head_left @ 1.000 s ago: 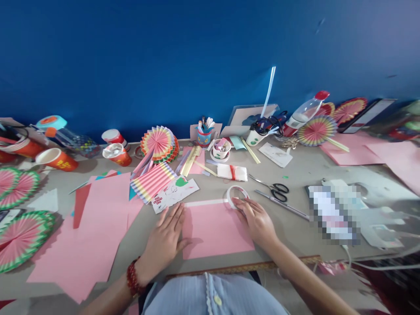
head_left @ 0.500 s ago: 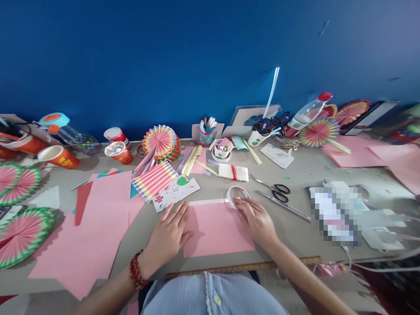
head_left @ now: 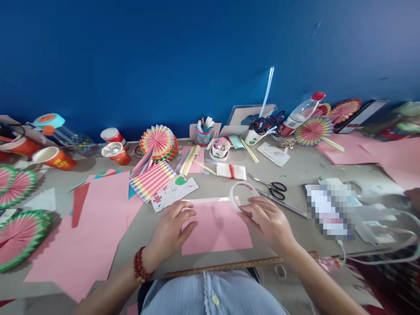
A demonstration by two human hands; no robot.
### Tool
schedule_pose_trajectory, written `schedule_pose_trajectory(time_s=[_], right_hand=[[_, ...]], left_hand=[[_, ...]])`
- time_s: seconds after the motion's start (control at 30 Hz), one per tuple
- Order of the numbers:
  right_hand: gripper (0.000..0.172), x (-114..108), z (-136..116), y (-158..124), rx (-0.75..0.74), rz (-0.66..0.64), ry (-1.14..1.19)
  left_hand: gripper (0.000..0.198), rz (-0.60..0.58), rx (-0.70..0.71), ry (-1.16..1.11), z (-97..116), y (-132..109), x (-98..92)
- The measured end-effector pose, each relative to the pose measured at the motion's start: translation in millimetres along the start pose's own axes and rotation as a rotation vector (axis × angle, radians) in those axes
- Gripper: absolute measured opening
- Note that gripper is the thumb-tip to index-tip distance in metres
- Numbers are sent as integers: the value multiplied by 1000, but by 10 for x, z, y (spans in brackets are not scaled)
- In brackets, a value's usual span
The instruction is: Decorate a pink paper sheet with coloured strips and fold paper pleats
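A sheet of pink paper (head_left: 216, 227) lies before me at the table's front, with a whitish strip of tape (head_left: 206, 200) along its far edge. My right hand (head_left: 271, 221) grips a roll of tape (head_left: 233, 192) at the strip's right end, thumb and fingers on its near side. The roll stands tilted on edge. My left hand (head_left: 172, 227) rests over the sheet's left edge, fingers apart and slightly bent, holding nothing. A red bead bracelet (head_left: 139, 264) circles my left wrist.
Scissors (head_left: 277, 191) and a slim cutter (head_left: 292, 208) lie right of the roll. Pink sheets (head_left: 95, 218) and a drawn-on card (head_left: 175, 192) are leftward. Paper fans (head_left: 157, 142), cups (head_left: 57, 158) and a bottle (head_left: 303, 113) line the back. A phone (head_left: 328, 210) sits right.
My right hand has moved slightly right and closed on the tape roll, which has tipped up. My left hand's fingers have lifted and bent. A bit of another person's hand appears at the right edge.
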State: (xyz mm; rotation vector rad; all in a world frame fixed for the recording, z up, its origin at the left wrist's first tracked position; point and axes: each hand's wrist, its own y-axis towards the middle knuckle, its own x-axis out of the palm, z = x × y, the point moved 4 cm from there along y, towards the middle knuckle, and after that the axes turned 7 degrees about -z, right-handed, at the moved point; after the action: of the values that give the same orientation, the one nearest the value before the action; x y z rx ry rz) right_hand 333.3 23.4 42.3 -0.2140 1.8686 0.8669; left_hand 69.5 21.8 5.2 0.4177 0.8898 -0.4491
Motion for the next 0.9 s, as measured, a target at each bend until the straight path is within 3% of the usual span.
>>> schedule_pose_trajectory(time_s=[0.17,0.33,0.6,0.9], right_hand=[[6,83,-299,149,-40,-69,167],[12,190,-391,180,-37,-87,186],[14,154,-338,180,-36,-131,190],[15,-318,89,-98,70,-326,141]], left_hand=[[18,9,65,-318,348,257,-90],[15,-5,38,-392,442,380,-89],[16,-69,9,-467,410,372,-92],[19,-32,-214,-557,-14,125,-173]])
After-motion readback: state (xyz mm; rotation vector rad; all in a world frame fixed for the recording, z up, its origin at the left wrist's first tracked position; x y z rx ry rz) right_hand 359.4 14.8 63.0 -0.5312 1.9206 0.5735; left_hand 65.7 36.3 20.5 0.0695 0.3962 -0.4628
